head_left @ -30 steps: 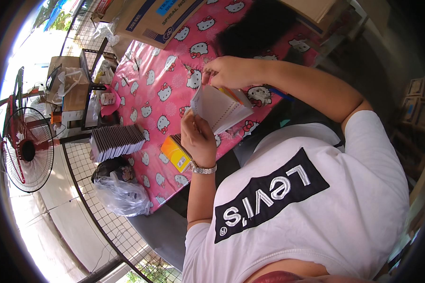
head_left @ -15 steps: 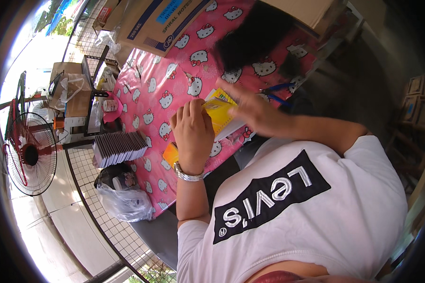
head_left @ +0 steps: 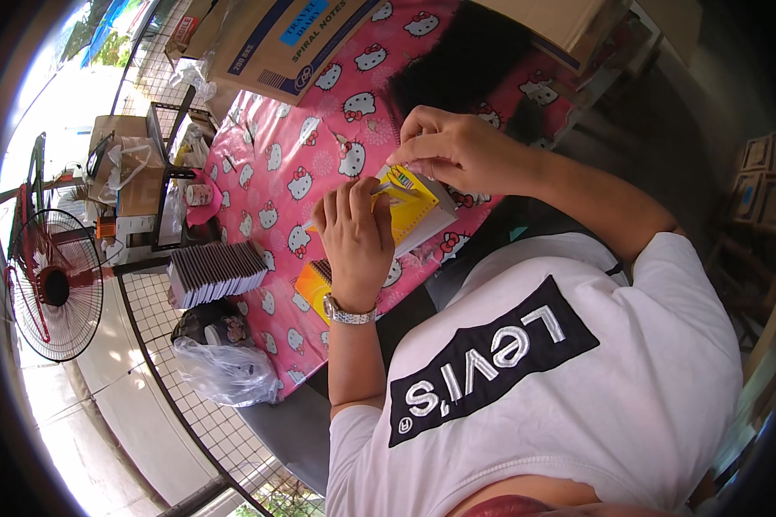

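Observation:
A yellow cover [head_left: 416,208] with a row of small holes lies on white sheets [head_left: 431,226] at the near side of the table. My left hand [head_left: 353,233], with a metal-band watch at the wrist, is closed over the left edge of this yellow cover. My right hand [head_left: 457,153] is at its far corner, fingertips pinched together; what lies between them is too small to make out. Below my left hand, partly hidden by the wrist, sits a yellow-orange stack [head_left: 313,283].
A pink patterned cloth [head_left: 267,185] covers the table. A black tangled mass [head_left: 461,65] lies at the far right, beside a cardboard box [head_left: 569,26]. Another carton [head_left: 284,52] stands far left. A row of dark booklets [head_left: 218,271], a plastic bag [head_left: 224,370] and a fan [head_left: 56,284] are left.
My right hand has moved up and away from the sheets to the cover's far corner, its fingers curling into a pinch. My left hand stays almost in place. Blue handles are now hidden.

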Demonstrator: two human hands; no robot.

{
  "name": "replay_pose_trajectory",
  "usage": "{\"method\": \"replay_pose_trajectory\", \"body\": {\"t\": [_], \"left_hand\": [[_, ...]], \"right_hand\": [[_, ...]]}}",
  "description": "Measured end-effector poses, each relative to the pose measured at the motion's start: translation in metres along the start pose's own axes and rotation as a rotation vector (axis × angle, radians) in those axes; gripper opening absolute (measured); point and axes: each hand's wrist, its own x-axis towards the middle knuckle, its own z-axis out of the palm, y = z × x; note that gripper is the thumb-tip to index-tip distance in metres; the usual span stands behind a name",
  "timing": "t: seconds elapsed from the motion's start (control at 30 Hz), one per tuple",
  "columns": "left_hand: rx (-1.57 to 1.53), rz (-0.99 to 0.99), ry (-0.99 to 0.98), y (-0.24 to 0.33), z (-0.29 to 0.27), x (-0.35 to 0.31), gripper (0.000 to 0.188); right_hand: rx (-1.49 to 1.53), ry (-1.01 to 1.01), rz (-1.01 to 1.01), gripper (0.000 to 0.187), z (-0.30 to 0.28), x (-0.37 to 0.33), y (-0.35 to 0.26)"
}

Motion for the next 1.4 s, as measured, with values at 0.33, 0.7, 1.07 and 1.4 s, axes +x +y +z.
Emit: {"method": "replay_pose_trajectory", "body": {"t": [0.33, 0.7, 1.07, 1.4], "left_hand": [[-0.028, -0.019, 0.004, -0.001, -0.001, -0.003, 0.020], [-0.117, 0.059, -0.016, 0.008, -0.004, 0.001, 0.028], [0.173, -0.070, 0.011, 0.013, -0.004, -0.005, 0.024], [-0.112, -0.101, 0.019, 0.004, 0.005, -0.008, 0.028]], "right_hand": [[0.058, -0.037, 0.040, 0.025, 0.003, -0.008, -0.014], [0.060, -0.210, 0.238, 0.034, 0.000, -0.003, -0.033], [-0.762, -0.370, 0.575, 0.049, -0.070, -0.117, 0.154], [0.501, -0.683, 0.607, 0.048, -0.044, 0.045, 0.007]]}}
